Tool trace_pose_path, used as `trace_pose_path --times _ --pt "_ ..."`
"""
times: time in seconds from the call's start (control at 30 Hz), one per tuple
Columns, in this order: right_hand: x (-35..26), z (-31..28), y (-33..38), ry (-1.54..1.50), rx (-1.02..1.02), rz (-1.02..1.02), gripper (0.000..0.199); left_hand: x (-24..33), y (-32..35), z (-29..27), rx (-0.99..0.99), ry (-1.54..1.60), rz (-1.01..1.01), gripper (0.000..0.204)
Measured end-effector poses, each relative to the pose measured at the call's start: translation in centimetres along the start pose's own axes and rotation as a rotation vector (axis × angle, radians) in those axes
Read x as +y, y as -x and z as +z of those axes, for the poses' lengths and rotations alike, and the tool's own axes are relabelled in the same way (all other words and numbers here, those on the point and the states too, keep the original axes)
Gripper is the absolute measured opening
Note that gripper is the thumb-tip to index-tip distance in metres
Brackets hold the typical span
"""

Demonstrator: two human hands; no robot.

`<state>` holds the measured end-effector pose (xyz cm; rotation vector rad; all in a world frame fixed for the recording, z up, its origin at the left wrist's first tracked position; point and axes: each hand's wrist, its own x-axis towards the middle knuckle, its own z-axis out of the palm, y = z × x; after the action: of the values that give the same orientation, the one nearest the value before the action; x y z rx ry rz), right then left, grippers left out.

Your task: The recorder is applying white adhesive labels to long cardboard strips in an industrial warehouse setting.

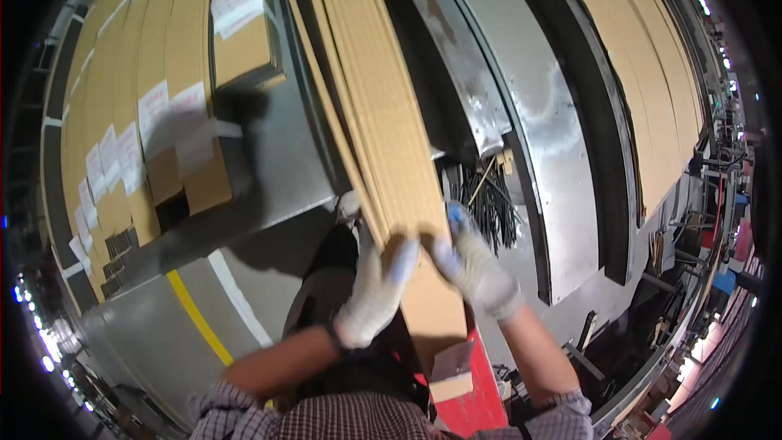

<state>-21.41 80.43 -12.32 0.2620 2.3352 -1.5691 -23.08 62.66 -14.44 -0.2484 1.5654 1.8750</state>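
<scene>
A long, narrow brown cardboard box [383, 106] runs away from me, its walls creased lengthwise and a side flap standing along its left. My left hand [371, 293], in a white knitted glove with a bluish thumb tip, is closed on the left edge near the box's close end. On the opposite edge, my right hand [485, 269], gloved the same way, grips with its thumb on top and its fingers along the outer side. Both thumbs point inward on the cardboard. A small end flap [452, 371] hangs below, by a red surface [476, 407]. The fingers underneath are hidden.
To the left, long cardboard packs [175, 49] with white labels lie side by side on a grey metal table [285, 155]. Metal panels [538, 114] and more cardboard [635, 57] are on the right. Thin dark strips [493, 204] bunch beyond my right hand. The floor has a yellow line [195, 314].
</scene>
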Motion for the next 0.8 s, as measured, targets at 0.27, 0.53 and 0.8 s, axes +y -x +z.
trace_pose_path --times 0.27,0.53,0.8 --pt "0.6 0.6 4.4 0.057 -0.146 0.1 0.07 -1.9 4.2 0.7 -0.036 0.021 0.166 0.066" --pt "-0.1 2.8 4.3 -0.226 0.003 0.006 0.079 -1.5 4.4 2.0 0.151 0.198 0.225 0.061" --pt "-4.3 -1.0 4.3 0.688 -0.104 0.069 0.076 -0.6 4.4 -2.2 -0.031 0.311 -0.144 0.073"
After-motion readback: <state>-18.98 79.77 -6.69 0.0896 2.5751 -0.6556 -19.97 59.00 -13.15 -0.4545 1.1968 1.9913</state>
